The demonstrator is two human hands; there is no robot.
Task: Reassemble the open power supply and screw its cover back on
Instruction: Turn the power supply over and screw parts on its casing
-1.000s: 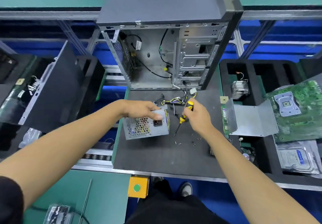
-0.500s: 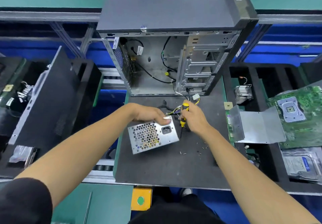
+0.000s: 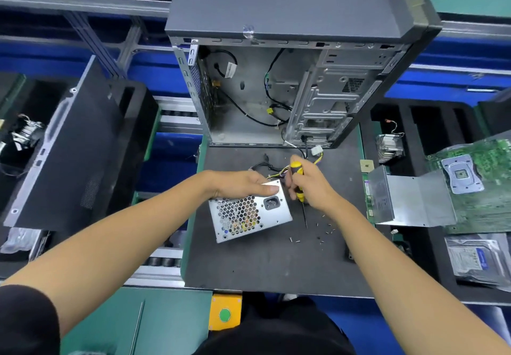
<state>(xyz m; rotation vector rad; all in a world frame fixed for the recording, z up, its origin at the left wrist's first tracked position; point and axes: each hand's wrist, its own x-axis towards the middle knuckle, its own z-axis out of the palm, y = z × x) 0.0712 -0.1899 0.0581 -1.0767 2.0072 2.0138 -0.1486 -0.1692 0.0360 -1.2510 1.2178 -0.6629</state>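
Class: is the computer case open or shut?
Open. The case has no side panel; its cables and drive bays show.

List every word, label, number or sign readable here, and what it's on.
None can be read.
White cable tag inside the computer case: print too small.
Hard drive label: blurred.
Motherboard markings: too small.
Power supply: no text visible.
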